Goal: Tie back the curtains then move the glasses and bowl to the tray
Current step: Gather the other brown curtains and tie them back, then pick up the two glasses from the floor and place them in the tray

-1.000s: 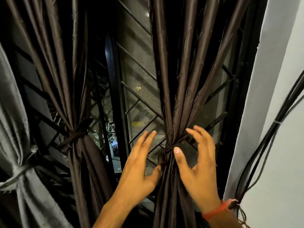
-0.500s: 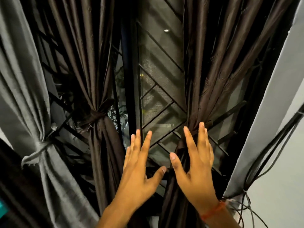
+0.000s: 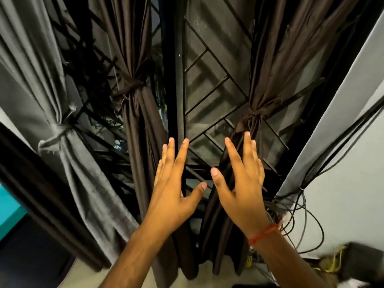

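Both hands are drawn back from the knot since the earlier frames: the left hand (image 3: 172, 190) and the right hand (image 3: 242, 188) are now held below it, fingers (image 3: 232, 154) straight and spread apart, nothing gripped. Whether the right fingertips touch the cloth cannot be told.

The dark brown satin curtain on the right (image 3: 268, 65) hangs with its long axis upright, and its tied brown knot (image 3: 252, 115) lies just above and beyond the right hand, which is the nearer one. Three tied curtains are counted: this one, a second dark brown satin curtain (image 3: 133, 48) at centre left, and a grey fabric curtain (image 3: 31, 65) at far left. All three are judged tied back. No glasses, bowl or tray are in view, so a turn away is judged necessary.
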